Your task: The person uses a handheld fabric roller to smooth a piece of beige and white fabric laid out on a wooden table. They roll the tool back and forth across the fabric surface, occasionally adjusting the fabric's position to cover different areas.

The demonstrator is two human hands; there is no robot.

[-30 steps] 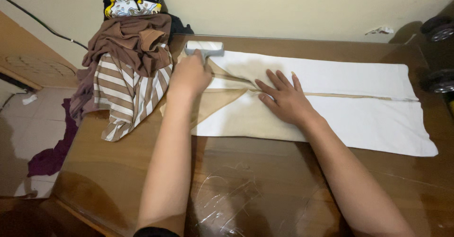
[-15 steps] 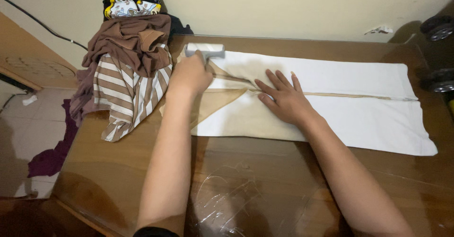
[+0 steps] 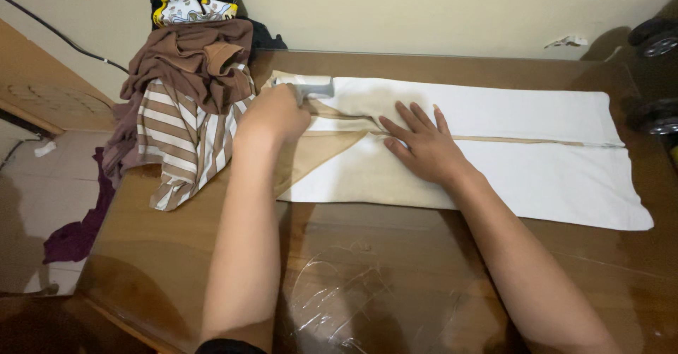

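Both hands work on the flat beige cloth (image 3: pixel 367 170) lying over a white towel (image 3: pixel 551 149) on the brown wooden table (image 3: pixel 395 290): left hand (image 3: pixel 274 114) grips a small grey-handled roller (image 3: pixel 307 87), right hand (image 3: pixel 424 145) presses open and flat.

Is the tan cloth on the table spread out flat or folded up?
Spread out flat. The tan cloth lies on the white towel; the right hand presses it down, and the left hand holds a grey roller.
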